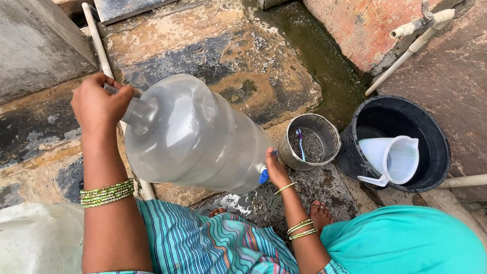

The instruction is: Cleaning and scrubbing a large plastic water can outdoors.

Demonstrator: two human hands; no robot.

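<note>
Large translucent grey plastic water jug (195, 134), held on its side above wet, stained stone paving (243, 56). The left hand (99, 104) is closed around the jug's narrow neck, fingers wrapped over it and the mouth hidden beneath the palm; a stack of green and gold bangles (107, 193) sits on that forearm. The right hand (276, 170) presses flat against the base of the jug, at the far end from the left hand, beside a small blue tap (264, 175) fitted low on the jug's wall; whether the fingers curl under the base or only brace it cannot be told from this angle. Thinner bangles ring the right wrist.

Just beyond the right hand stands a small round dented metal pot (332, 139), dark inside, with a thin object lying in it, possibly a brush. Further out from that hand, touching the pot, is a black round plastic bucket (436, 137) holding a translucent white plastic measuring jug (393, 160) tipped on its side. A thin white pipe (96, 38) runs across the paving past the left hand. A bare foot (320, 213) rests on the wet stone below the right forearm, beside blue striped cloth (203, 243).
</note>
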